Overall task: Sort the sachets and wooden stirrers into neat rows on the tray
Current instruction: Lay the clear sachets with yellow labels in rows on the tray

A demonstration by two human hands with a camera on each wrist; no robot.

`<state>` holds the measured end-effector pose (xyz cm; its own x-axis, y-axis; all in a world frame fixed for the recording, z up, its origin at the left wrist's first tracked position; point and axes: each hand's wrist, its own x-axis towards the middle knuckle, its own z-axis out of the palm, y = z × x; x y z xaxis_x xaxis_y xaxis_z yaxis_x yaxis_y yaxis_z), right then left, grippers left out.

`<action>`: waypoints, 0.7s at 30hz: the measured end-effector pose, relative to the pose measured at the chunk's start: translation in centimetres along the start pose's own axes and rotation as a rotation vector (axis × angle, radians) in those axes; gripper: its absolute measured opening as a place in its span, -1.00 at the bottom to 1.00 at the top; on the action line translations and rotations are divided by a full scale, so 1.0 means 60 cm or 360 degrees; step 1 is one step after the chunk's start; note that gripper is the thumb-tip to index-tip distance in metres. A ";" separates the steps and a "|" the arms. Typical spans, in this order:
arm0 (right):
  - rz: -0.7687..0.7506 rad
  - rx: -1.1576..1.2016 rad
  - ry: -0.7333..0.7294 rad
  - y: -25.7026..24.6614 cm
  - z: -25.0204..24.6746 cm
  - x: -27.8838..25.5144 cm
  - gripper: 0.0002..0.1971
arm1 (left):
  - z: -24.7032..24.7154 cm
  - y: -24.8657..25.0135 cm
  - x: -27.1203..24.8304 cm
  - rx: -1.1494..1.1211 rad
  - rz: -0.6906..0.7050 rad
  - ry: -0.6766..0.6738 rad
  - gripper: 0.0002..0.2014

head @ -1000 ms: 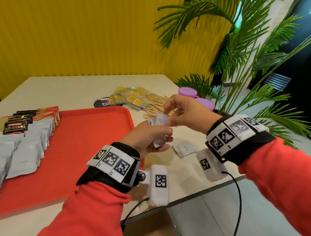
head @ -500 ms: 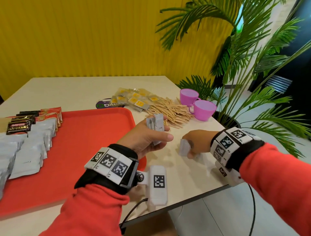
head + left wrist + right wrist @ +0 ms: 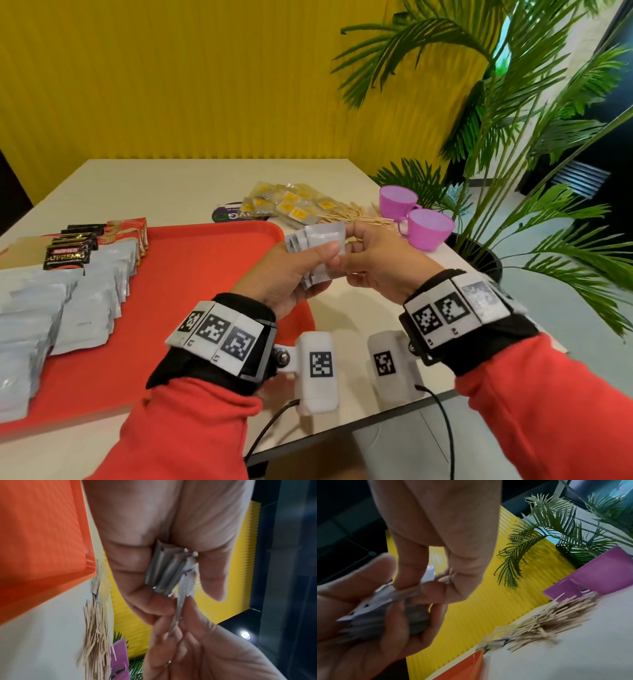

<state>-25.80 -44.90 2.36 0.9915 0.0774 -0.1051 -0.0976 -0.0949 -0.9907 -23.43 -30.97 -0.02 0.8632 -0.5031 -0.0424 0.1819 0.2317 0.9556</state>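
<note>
A pale tabletop (image 3: 178,185) stands against a ribbed yellow wall, with a leafy green plant (image 3: 513,113) at its right corner. Nearest the camera, two red sleeves lead to the hands, which meet above the front of the tabletop just off the right edge of the red tray (image 3: 205,260). The left hand (image 3: 291,270) curls round a small stack of silver sachets (image 3: 317,245), thumb pressed on its face, while the right hand (image 3: 380,263) pinches one more sachet by its edge against that stack; the wrist views show it being slid in beside the others. On the left part of the tray, larger silver packets (image 3: 85,294) already lie in overlapping rows, with a row of dark and red sachets (image 3: 78,246) behind them, so that share of the sorting looks done. Most of the tray's red floor is bare. Beyond the hands, off the tray, a loose heap of yellow-labelled clear sachets (image 3: 291,205) and a scattered pile of wooden stirrers (image 3: 356,217) lie unsorted beside two purple cups (image 3: 414,216). By this showing the task is perhaps halfway: the held stack, the yellow-labelled sachets and all the stirrers have yet to be laid out.
</note>
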 end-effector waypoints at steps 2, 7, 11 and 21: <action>-0.0003 0.0015 0.0037 0.005 0.020 0.004 -0.72 | -0.012 0.008 -0.008 0.0036 -0.0032 0.0039 -0.91; 0.0091 -0.0076 -0.0318 -0.001 0.082 0.000 -0.87 | -0.054 0.036 -0.045 0.0117 -0.0079 0.0005 -0.86; 0.0102 0.0013 -0.0406 -0.010 0.146 0.003 -0.79 | -0.099 0.054 -0.080 0.0323 -0.0072 0.0011 -0.87; 0.0437 -0.0061 -0.0393 -0.005 0.340 0.040 -0.87 | -0.262 0.099 -0.190 0.1382 -0.0090 0.0678 -0.69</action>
<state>-25.17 -24.44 0.64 0.8775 0.2803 -0.3891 -0.3494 -0.1822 -0.9191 -24.78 -10.80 1.58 0.9932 -0.1110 -0.0337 -0.0352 -0.5653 0.8241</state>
